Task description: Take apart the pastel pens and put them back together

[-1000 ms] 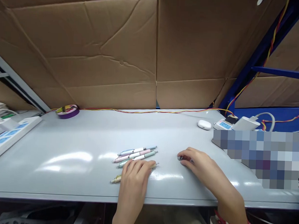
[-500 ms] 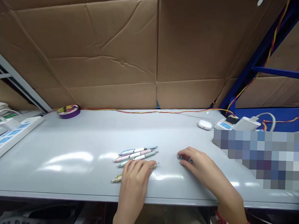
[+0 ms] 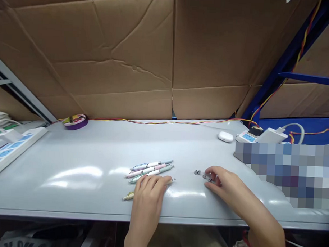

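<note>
My left hand (image 3: 148,195) lies palm down across a yellow pen (image 3: 128,196), covering its middle; both pen ends stick out. The fingers rest over it rather than visibly gripping. Just beyond the fingertips lie a green-and-white pen (image 3: 163,170), a pink-and-white pen (image 3: 145,171) and a blue-and-white pen (image 3: 149,165), side by side. To the right, my right hand (image 3: 223,181) is low over the table, thumb and index finger apart around a small shiny metal piece (image 3: 209,180). Similar small metal pieces (image 3: 197,172) lie to the left of its fingertips.
A white earbud case (image 3: 225,136) sits at the back right, near a power strip (image 3: 246,137) with a white charger (image 3: 272,136). A purple tape roll (image 3: 75,122) is at the back left. Another power strip (image 3: 16,149) lies at the left. Cardboard (image 3: 115,64) stands behind the table.
My right hand has moved slightly right and toward me, and small metal pieces that it covered now show on the table. My left hand and the pens have stayed put.
</note>
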Demonstrator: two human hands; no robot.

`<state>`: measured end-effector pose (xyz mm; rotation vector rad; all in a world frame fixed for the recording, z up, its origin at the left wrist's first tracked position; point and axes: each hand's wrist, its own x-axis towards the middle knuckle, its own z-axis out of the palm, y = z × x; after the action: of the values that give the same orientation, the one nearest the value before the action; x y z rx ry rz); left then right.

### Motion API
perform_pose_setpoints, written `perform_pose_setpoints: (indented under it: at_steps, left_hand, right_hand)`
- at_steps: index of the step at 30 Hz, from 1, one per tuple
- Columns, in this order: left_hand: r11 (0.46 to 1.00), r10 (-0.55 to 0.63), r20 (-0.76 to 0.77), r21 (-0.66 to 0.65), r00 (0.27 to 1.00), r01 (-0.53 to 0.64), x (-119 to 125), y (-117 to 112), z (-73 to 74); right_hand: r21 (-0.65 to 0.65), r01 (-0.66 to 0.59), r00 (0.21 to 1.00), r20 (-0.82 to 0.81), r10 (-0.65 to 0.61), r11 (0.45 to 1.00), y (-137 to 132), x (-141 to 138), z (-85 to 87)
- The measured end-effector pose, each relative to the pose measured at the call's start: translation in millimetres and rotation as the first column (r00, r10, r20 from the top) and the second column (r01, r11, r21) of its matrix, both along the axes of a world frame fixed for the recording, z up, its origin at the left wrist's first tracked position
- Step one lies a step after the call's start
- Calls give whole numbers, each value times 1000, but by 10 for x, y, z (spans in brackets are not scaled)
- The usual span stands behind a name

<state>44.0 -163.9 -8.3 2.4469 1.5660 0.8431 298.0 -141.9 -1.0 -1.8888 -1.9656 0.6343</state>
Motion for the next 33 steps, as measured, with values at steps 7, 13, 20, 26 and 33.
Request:
perform_pose_setpoints:
  at_steps: [7, 13, 20, 26, 33]
  left_hand:
    - [1000, -9, 5, -26, 1000, 9, 3, -4, -4]
    - [1000, -1, -8, -21, 1000, 1, 0, 3, -21]
    - [1000, -3, -11, -19, 1000, 3, 0, 5, -6]
    - [1000, 2, -4, -26, 1000, -2, 13, -1, 23]
    - [1000, 10, -5, -27, 1000, -10, 17, -2, 22]
  right_hand:
    - [43, -39, 999, -30, 40, 998, 76, -49, -14]
    - [74, -45, 999, -21, 47, 996, 73, -76, 3]
    - [118, -69, 998, 4, 69, 991, 108, -82, 26]
    - [133, -108, 994, 17, 107, 985, 110, -93, 32]
    - [119, -104, 995, 3, 104, 988, 107, -62, -10]
